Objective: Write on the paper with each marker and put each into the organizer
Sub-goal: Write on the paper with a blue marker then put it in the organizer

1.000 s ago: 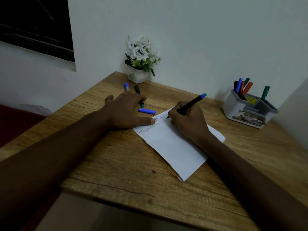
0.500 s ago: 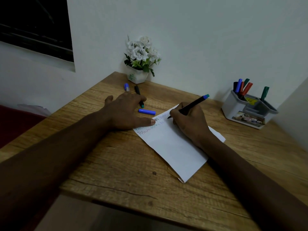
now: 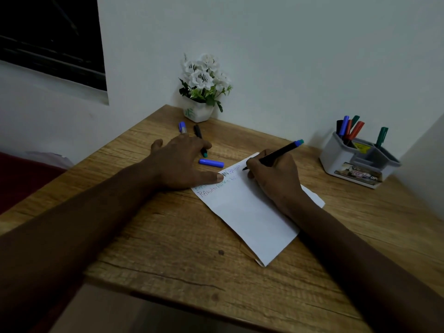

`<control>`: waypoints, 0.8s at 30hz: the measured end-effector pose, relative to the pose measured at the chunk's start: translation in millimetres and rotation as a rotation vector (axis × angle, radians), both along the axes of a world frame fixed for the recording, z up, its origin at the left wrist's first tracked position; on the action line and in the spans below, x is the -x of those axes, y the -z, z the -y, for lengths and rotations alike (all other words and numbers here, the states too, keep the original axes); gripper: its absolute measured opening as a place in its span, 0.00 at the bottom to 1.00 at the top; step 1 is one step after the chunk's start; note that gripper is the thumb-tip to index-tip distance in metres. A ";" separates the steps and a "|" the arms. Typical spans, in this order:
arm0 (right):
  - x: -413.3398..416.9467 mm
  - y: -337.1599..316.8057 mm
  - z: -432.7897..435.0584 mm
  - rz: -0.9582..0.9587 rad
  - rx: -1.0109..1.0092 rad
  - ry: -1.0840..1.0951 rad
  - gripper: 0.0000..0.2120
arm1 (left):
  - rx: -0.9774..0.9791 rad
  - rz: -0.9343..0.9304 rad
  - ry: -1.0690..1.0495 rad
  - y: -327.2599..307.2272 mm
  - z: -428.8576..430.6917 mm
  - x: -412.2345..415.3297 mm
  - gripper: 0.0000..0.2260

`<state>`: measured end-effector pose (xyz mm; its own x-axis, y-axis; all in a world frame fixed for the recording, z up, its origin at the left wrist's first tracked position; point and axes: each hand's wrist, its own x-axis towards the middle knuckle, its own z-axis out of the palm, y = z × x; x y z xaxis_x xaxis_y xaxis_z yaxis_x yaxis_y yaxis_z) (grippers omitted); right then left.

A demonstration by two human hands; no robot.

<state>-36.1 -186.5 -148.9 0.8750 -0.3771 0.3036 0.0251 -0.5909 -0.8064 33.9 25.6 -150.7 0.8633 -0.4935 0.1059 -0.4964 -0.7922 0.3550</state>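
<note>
Right hand (image 3: 274, 181) grips a marker (image 3: 280, 152) with a black barrel in a writing pinch, fingers curled round it. The tip is down on the far left part of the paper (image 3: 252, 219), just right of the coloured words already written there. The marker's long axis runs from that tip, low and to the left, up and away to its blue-green end at the far right, so the free end already leans toward the organizer (image 3: 336, 162). That grey and white organizer stands on the table (image 3: 168, 260) well apart to the right of the writing hand and a little farther off, close to the wall. It has several stored markers (image 3: 349, 129) upright in its far left compartment and a green marker (image 3: 382, 135) alone in another. Of the two hands, the right is plainly the nearer to it. Left hand (image 3: 180, 162) lies flat and open, its thumb pressing the paper's left edge to steady the sheet, fingers spread over a teal-tipped marker (image 3: 204, 153). A short blue piece (image 3: 211, 162), likely a cap, lies just beyond the thumb. A blue and grey marker (image 3: 182, 127) lies farther off near a pot of white flowers (image 3: 199, 112). The step in hand looks to be writing; capping would likely come before the carry rightward.
</note>
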 end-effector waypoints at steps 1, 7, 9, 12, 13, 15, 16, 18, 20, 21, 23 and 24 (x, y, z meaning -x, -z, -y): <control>0.3 -0.4 2.4 0.013 -0.088 0.000 0.07 | 0.014 0.009 0.007 0.2 -0.2 0.5 0.39; 2.9 -4.2 11.4 0.071 -0.535 -0.169 0.05 | 0.158 0.231 0.056 7.3 -5.1 -6.0 0.18; 3.0 -4.3 10.7 0.044 -0.562 -0.193 0.07 | 0.130 0.290 0.067 6.5 -3.6 -4.7 0.12; 4.0 -6.7 10.6 -0.002 -0.623 -0.245 0.14 | 0.160 0.297 0.078 5.4 -1.9 -4.8 0.07; 4.5 -8.0 11.1 -0.014 -0.656 -0.268 0.17 | 0.197 0.288 0.075 5.3 -2.6 -5.7 0.06; 5.4 -10.0 12.7 -0.032 -0.718 -0.311 0.21 | 0.312 0.261 0.066 5.4 -4.7 -7.8 0.05; 5.8 -10.3 13.3 -0.036 -0.734 -0.331 0.21 | 0.373 0.242 0.063 4.9 -5.4 -7.3 0.05; 6.7 -9.8 13.5 -0.033 -0.728 -0.361 0.19 | 0.461 0.220 0.074 3.1 -5.9 -2.9 0.06; 7.3 -8.5 12.9 -0.026 -0.703 -0.368 0.17 | 0.506 0.208 0.099 1.6 -5.1 1.2 0.06; 7.8 -8.4 12.7 -0.022 -0.694 -0.368 0.15 | 0.516 0.203 0.110 0.8 -4.8 2.6 0.07; 8.6 -8.8 12.5 -0.018 -0.684 -0.374 0.13 | 0.520 0.199 0.127 -0.5 -4.9 4.1 0.07; 8.9 -9.0 12.5 -0.016 -0.679 -0.381 0.13 | 0.517 0.202 0.133 -0.9 -5.2 4.2 0.07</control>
